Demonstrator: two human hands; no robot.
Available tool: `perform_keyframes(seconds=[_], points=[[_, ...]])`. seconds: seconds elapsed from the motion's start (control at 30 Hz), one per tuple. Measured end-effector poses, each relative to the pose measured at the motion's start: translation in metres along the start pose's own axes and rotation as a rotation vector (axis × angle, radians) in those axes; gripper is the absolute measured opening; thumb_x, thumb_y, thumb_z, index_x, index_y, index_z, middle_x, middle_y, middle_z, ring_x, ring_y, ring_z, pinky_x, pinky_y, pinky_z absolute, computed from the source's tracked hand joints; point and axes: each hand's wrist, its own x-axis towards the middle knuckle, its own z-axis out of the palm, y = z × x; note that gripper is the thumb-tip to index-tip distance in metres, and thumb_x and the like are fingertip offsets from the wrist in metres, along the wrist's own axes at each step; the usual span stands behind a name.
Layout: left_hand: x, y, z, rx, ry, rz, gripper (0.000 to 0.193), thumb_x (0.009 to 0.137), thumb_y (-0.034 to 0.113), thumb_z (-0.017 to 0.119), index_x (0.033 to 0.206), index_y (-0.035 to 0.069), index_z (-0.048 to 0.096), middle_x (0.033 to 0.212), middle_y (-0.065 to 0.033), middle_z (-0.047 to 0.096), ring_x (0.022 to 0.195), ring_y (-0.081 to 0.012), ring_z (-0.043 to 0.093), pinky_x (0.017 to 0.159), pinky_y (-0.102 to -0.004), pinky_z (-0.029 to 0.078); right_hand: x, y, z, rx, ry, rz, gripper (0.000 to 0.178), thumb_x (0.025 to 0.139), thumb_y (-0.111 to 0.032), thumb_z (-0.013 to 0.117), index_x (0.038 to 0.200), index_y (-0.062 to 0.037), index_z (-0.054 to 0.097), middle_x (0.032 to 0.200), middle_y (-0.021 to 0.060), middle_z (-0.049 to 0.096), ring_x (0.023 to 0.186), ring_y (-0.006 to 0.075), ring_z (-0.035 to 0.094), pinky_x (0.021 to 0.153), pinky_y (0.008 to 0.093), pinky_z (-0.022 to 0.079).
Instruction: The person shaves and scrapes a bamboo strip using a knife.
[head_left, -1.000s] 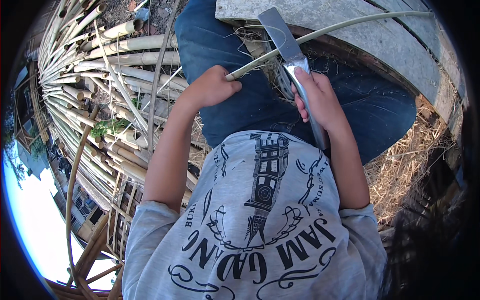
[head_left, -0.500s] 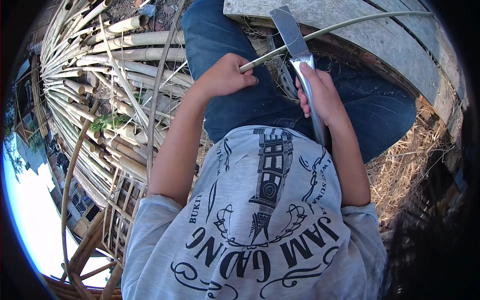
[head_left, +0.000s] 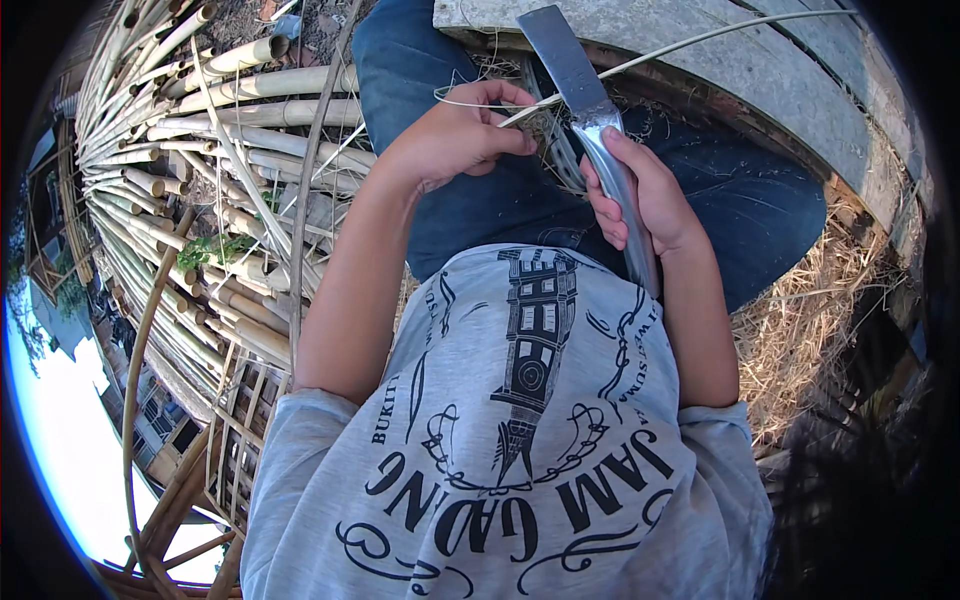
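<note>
My left hand [head_left: 465,130] is curled loosely round the near end of a thin, pale bamboo strip [head_left: 690,45], its thumb and forefinger on either side. By these fingers a fine, hair-like shaving [head_left: 452,98] loops out. In my right hand [head_left: 645,190] is a large knife [head_left: 563,62] with a broad, dark blade and a shiny metal handle. The blade points up and away, crossing the strip just right of my left fingers. Beyond it, the strip runs in a shallow curve to the far right, over a wooden bench.
The grey plank bench [head_left: 780,85] stands ahead and to the right of my legs. Many cut bamboo poles [head_left: 230,130] are piled at the left. Dry shavings [head_left: 795,330] cover the ground at the right. A woven bamboo frame [head_left: 245,430] stands at the lower left.
My left hand has loosened from a closed grip, its forefinger lifting away from the thumb. The blade sits slightly farther left and up. A fine curled shaving now shows beside my left hand.
</note>
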Motion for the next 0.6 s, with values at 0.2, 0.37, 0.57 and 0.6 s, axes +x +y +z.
perform_keyframes(seconds=[0.2, 0.37, 0.57, 0.6], points=[[0.0043, -0.0003, 0.0004, -0.043, -0.019, 0.000, 0.039, 0.080, -0.004, 0.070, 0.115, 0.004, 0.053, 0.063, 0.0072, 0.050, 0.044, 0.0005, 0.035, 0.039, -0.0201, 0.018, -0.0035, -0.0011, 0.0066, -0.331, 0.214, -0.169, 0.050, 0.099, -0.049, 0.046, 0.080, -0.0037, 0.055, 0.052, 0.0016, 0.051, 0.035, 0.0081, 0.045, 0.033, 0.0240, 0.039], [0.0010, 0.0006, 0.0010, -0.092, -0.022, -0.013, 0.039, 0.080, -0.005, 0.070, 0.113, 0.005, 0.052, 0.063, 0.0075, 0.049, 0.045, 0.0013, 0.034, 0.039, -0.0191, 0.018, -0.0039, 0.0001, 0.0024, -0.106, 0.024, -0.069, 0.049, 0.100, -0.048, 0.045, 0.081, -0.0037, 0.054, 0.052, 0.0013, 0.050, 0.036, 0.0082, 0.045, 0.034, 0.0241, 0.039], [0.0042, -0.0062, -0.0072, -0.269, -0.092, 0.032, 0.034, 0.081, -0.006, 0.067, 0.111, 0.000, 0.052, 0.070, -0.0001, 0.057, 0.050, -0.0018, 0.043, 0.040, -0.0204, 0.028, -0.0046, 0.0013, -0.0007, -0.032, 0.042, -0.055, 0.047, 0.100, -0.047, 0.045, 0.082, -0.0049, 0.054, 0.052, 0.0005, 0.049, 0.035, 0.0077, 0.044, 0.034, 0.0237, 0.039], [0.0030, -0.0066, -0.0064, -0.182, -0.089, 0.055, 0.031, 0.085, -0.004, 0.065, 0.112, 0.002, 0.051, 0.069, 0.0007, 0.056, 0.049, -0.0029, 0.044, 0.041, -0.0205, 0.033, -0.0047, 0.0011, -0.0022, -0.034, 0.043, -0.057, 0.047, 0.100, -0.047, 0.045, 0.082, -0.0049, 0.054, 0.052, 0.0005, 0.049, 0.035, 0.0077, 0.044, 0.034, 0.0237, 0.039]])
